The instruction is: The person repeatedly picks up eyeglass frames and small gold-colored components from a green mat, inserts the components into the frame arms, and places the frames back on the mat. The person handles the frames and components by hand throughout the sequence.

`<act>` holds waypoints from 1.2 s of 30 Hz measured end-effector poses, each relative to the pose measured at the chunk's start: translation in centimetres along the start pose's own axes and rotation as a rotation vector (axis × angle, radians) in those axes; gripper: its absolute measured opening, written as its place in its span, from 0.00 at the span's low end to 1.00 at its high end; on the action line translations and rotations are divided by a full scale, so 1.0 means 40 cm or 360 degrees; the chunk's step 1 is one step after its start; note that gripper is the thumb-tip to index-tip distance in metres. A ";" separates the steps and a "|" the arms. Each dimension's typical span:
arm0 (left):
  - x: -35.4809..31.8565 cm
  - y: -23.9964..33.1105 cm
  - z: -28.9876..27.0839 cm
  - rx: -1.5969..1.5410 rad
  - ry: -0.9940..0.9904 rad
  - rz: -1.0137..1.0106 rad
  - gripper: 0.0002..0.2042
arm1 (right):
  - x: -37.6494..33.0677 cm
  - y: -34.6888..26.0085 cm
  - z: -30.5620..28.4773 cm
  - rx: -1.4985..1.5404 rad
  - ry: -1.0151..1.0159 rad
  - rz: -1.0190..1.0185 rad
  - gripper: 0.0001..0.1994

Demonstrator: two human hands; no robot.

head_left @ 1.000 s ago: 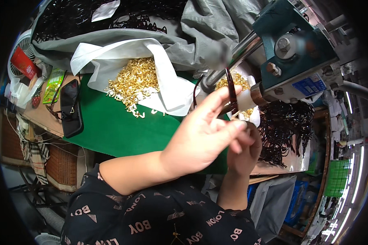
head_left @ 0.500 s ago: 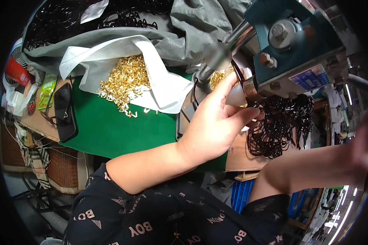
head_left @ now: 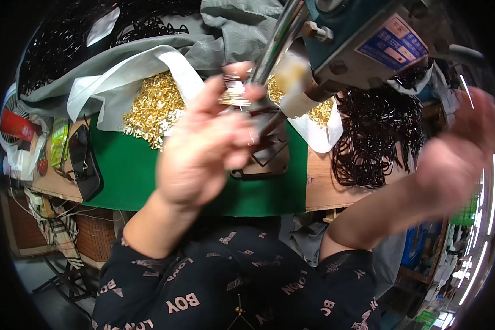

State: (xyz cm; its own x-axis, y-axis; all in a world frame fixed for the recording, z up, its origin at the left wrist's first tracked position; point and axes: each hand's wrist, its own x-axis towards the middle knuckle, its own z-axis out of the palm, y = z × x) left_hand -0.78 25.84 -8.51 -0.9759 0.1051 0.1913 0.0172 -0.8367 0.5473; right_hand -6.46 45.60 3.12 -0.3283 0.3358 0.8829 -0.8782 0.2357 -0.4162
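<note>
My left hand point(head_left: 195, 146) is raised over the green mat, just left of the press base point(head_left: 283, 157). Motion smears its fingers; a striped gold-and-silver patch point(head_left: 235, 91) shows among them, and I cannot make out whether they hold it. My right hand point(head_left: 459, 140) is out at the far right, below the bent grey bar point(head_left: 461, 52) of the press; its fingers are blurred too. The teal bench press point(head_left: 327, 49) stands between my hands, its ram above the base. Small gold metal pieces point(head_left: 154, 104) lie heaped on white cloth beyond my left hand.
Dark glossy curved strips point(head_left: 377, 137) are piled on the wooden tabletop point(head_left: 330, 190), right of the press. More gold pieces point(head_left: 320, 114) sit on white material behind it. A phone point(head_left: 88, 170) and eyeglasses point(head_left: 67, 165) lie left of the green mat point(head_left: 132, 187). Grey cloth point(head_left: 176, 47) spreads behind.
My left hand has drawn back leftward from under the press, where it held a dark strip. My right hand has risen at the far right. The view has shifted, so the press base now shows.
</note>
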 end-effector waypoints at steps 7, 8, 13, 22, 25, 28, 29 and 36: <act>-0.171 0.108 -0.255 0.0286 0.0762 -0.0046 0.21 | -0.432 0.386 -0.193 -0.0531 -0.1350 0.1440 0.05; -0.192 0.109 -0.278 0.0412 0.0820 -0.0054 0.21 | -0.422 0.354 -0.162 -0.0810 -0.1418 0.1275 0.05; -0.233 0.099 -0.306 0.2122 0.0922 0.0196 0.22 | -0.423 0.370 -0.134 -0.1143 -0.1515 0.0838 0.06; -0.142 -0.049 -0.146 0.3498 -0.0114 0.0020 0.28 | -0.411 0.292 -0.212 -0.0633 -0.0947 0.1274 0.02; -0.141 -0.076 -0.165 0.3465 -0.0069 0.0154 0.23 | -0.411 0.199 -0.205 -0.0606 -0.0877 0.1535 0.02; -0.165 -0.071 -0.161 0.3252 -0.0093 0.0177 0.21 | -0.438 0.131 -0.189 -0.0289 -0.0748 0.1701 0.02; -0.177 -0.061 -0.150 0.3069 -0.0110 0.0025 0.21 | -0.440 0.103 -0.173 -0.0033 -0.0797 0.1717 0.03; -0.178 -0.031 -0.124 0.2175 -0.0295 0.0289 0.35 | -0.481 -0.021 -0.062 0.0938 -0.1209 0.1629 0.04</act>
State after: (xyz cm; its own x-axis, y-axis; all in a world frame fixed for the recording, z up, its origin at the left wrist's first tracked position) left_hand 5.06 23.48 -14.59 -0.8962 0.2115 0.3900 0.4408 0.3254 0.8366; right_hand 1.45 41.19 -14.03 -0.8420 -0.4892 0.2273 -0.0914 -0.2860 -0.9539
